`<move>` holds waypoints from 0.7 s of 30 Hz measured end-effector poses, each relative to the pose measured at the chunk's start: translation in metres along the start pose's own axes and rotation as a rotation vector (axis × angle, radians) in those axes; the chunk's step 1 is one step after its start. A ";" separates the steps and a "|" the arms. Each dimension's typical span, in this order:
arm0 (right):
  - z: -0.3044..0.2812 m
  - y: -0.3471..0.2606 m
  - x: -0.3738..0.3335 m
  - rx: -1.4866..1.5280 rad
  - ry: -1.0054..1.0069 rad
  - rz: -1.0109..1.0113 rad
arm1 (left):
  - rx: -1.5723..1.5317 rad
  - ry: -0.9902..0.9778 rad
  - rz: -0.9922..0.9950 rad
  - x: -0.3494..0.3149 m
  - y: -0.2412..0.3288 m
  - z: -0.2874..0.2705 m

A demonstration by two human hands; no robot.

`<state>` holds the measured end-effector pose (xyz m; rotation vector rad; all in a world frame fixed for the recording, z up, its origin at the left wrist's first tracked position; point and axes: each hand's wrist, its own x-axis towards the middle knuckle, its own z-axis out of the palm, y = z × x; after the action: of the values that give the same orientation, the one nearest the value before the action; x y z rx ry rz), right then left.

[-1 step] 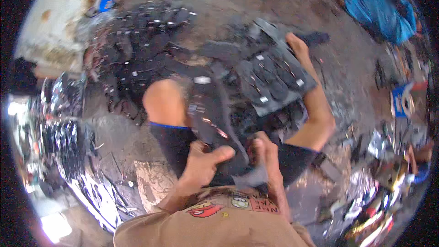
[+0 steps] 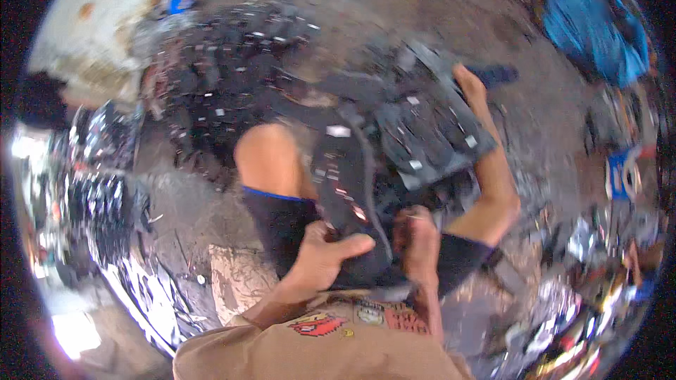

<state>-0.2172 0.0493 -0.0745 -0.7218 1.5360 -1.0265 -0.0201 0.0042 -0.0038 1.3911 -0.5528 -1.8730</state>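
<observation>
A long, flat black piece (image 2: pixel 341 169), rounded like a sole, lies over my lap. It has a pale patch at its far end and small shiny marks along its face. My left hand (image 2: pixel 327 253) grips its near left side, the thumb lying across the top and the fingers out of sight beneath. Beside its near right edge, my right hand (image 2: pixel 420 243) is closed and blurred by motion; something dark shows at its fingers, too unclear to name. Beyond it, a grey sheet (image 2: pixel 468 162) carries several black sole-like pieces (image 2: pixel 422 130) with white patches.
A wide heap of dark pieces (image 2: pixel 225 63) with white patches covers the floor at far left. Blue cloth or plastic (image 2: pixel 598 24) lies at far right. A blue-and-white container (image 2: pixel 623 174) stands at the right edge. Brown cardboard (image 2: pixel 239 278) lies left of my legs.
The whole view has shifted, so things appear farther right and slightly lower. A pale grey flap near my right hand no longer shows. My left hand keeps its grip on the black piece.
</observation>
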 end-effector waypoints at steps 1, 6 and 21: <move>-0.008 0.006 0.008 0.236 0.177 0.081 | 0.103 0.009 -0.024 0.001 0.006 0.004; -0.099 -0.005 0.043 0.154 0.599 -0.021 | -0.587 -0.029 0.610 0.083 0.144 -0.014; -0.140 0.087 -0.020 0.214 0.726 0.165 | 0.265 0.549 0.087 0.311 -0.164 0.086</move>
<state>-0.3418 0.1373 -0.1400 -0.0502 2.0088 -1.3837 -0.1973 -0.1344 -0.2878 1.9284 -0.5778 -1.2957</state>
